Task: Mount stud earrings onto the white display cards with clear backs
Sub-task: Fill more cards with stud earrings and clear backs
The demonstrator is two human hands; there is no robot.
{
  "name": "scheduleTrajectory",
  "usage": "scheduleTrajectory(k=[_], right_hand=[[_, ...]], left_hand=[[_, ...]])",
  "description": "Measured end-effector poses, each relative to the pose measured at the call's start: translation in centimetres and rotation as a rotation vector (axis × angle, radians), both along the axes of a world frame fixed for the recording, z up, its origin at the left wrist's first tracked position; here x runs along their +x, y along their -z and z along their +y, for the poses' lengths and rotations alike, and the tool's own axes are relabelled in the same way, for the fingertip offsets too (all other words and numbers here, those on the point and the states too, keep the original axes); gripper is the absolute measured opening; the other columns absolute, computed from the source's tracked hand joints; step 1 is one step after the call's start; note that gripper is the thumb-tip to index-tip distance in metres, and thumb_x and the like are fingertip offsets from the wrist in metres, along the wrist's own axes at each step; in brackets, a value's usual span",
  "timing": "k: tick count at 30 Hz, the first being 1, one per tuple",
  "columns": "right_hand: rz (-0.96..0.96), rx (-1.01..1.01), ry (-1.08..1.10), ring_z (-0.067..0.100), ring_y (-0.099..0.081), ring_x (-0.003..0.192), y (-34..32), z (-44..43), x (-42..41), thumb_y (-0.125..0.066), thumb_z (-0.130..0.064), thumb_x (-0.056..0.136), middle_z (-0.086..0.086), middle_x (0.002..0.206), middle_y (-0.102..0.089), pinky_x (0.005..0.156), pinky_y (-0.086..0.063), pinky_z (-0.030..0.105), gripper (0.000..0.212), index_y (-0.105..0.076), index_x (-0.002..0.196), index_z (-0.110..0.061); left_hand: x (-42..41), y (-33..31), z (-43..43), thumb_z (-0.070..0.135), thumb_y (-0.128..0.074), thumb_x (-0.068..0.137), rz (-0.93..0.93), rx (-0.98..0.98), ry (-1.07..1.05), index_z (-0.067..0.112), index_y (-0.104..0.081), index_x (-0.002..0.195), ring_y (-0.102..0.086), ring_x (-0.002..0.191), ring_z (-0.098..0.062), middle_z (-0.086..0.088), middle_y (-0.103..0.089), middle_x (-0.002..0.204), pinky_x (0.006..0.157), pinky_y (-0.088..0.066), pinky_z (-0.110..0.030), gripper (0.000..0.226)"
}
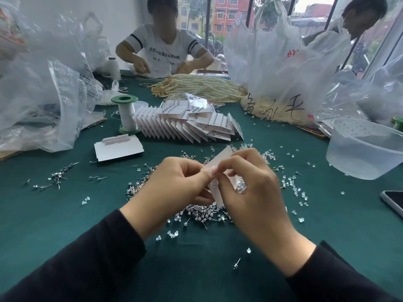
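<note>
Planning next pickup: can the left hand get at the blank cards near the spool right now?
Probably, once freed: only loose studs on cloth lie between the left hand and the blank cards. For now it pinches a card with the right hand.

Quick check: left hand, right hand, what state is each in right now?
Left hand: pinches the white display card.
Right hand: pinches the same card; whether its fingertips also hold a stud or back cannot be told.

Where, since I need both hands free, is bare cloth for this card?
Bare green cloth lies left of your left sleeve, below the loose studs, and between your right sleeve and the phone. Crowded: the stud pile in front of you, the clear backs beside it.
</note>
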State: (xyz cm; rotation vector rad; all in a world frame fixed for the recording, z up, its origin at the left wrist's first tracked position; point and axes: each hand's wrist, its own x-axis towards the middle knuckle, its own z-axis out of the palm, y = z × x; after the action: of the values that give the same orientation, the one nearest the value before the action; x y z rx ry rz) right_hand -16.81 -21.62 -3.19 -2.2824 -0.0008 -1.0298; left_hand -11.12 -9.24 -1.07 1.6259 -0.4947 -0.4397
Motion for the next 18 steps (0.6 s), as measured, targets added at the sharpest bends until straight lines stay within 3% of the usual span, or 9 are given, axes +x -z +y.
scheduleTrajectory(k=[2, 6, 9, 11, 13, 16, 18], right_hand=[[0.001, 0.013, -0.061, 0.014, -0.056, 0.074, -0.5, -0.1, -0.1, -0.069, -0.011, 0.078, 0.004, 0.086, -0.058, 0.065, -0.048, 0.029, 0.003, -0.070, 0.079, -0.008], [-0.070, -0.052, -0.068, 0.001, -0.057, 0.074, -2.5, -2.5, -0.7, -0.066, -0.010, 0.081, 0.000, 0.086, -0.063, 0.065, -0.046, 0.009, 0.008, -0.071, 0.088, -0.009], [0.225, -0.098, 0.193, -0.004, -0.052, 0.066, -3.3, -6.9, -0.8, -0.065, -0.005, 0.081, -0.002, 0.076, -0.064, 0.058, -0.038, 0.000, 0.010, -0.071, 0.087, -0.010], [0.506, -0.096, 0.336, 0.006, -0.055, 0.066, -2.9, -9.7, -0.9, -0.062, -0.006, 0.081, 0.001, 0.079, -0.068, 0.055, -0.037, 0.008, 0.012, -0.072, 0.083, -0.012], [0.656, -0.053, 0.388, 0.010, -0.056, 0.066, -2.5, -11.0, -0.9, -0.063, -0.009, 0.079, 0.000, 0.076, -0.068, 0.055, -0.037, 0.019, 0.011, -0.071, 0.075, -0.015], [0.680, -0.014, 0.371, 0.005, -0.053, 0.063, -2.4, -11.2, -0.7, -0.067, -0.013, 0.078, -0.009, 0.065, -0.060, 0.049, -0.033, 0.017, 0.012, -0.069, 0.068, -0.021], [0.686, -0.040, 0.364, 0.010, -0.053, 0.066, -2.2, -11.0, -0.5, -0.068, -0.014, 0.078, -0.010, 0.066, -0.057, 0.053, -0.035, 0.019, 0.015, -0.066, 0.066, -0.024]], left_hand=[[0.1, 0.1, 0.0, 0.012, -0.055, 0.089, -0.012, 0.013, -0.036, -0.002, -0.067, 0.074, -0.067, 0.054, -0.019, -0.017, -0.069, 0.063, 0.049, -0.053, -0.021, 0.024], [0.9, 0.0, 0.4, 0.005, -0.055, 0.088, 0.058, -0.007, -0.113, -0.002, -0.065, 0.067, -0.063, 0.042, -0.019, -0.013, -0.066, 0.050, 0.038, -0.047, -0.018, 0.025], [1.1, 0.0, 0.4, 0.005, -0.055, 0.088, 0.069, 0.001, -0.124, -0.002, -0.065, 0.067, -0.063, 0.041, -0.020, -0.013, -0.065, 0.049, 0.037, -0.047, -0.018, 0.024], [1.1, 0.1, 0.4, 0.006, -0.056, 0.088, 0.065, 0.004, -0.125, -0.002, -0.065, 0.069, -0.062, 0.042, -0.020, -0.013, -0.065, 0.050, 0.038, -0.047, -0.018, 0.023], [1.2, 0.1, 0.5, 0.007, -0.056, 0.088, 0.064, 0.002, -0.127, -0.002, -0.065, 0.070, -0.062, 0.042, -0.020, -0.013, -0.066, 0.050, 0.038, -0.047, -0.019, 0.022], [1.3, 0.2, 0.6, 0.007, -0.056, 0.088, 0.060, 0.001, -0.130, -0.002, -0.065, 0.069, -0.062, 0.042, -0.020, -0.014, -0.066, 0.051, 0.038, -0.048, -0.019, 0.022], [1.3, 0.2, 0.6, 0.007, -0.056, 0.088, 0.052, 0.007, -0.131, -0.001, -0.066, 0.070, -0.062, 0.042, -0.019, -0.012, -0.066, 0.051, 0.038, -0.048, -0.019, 0.022]])
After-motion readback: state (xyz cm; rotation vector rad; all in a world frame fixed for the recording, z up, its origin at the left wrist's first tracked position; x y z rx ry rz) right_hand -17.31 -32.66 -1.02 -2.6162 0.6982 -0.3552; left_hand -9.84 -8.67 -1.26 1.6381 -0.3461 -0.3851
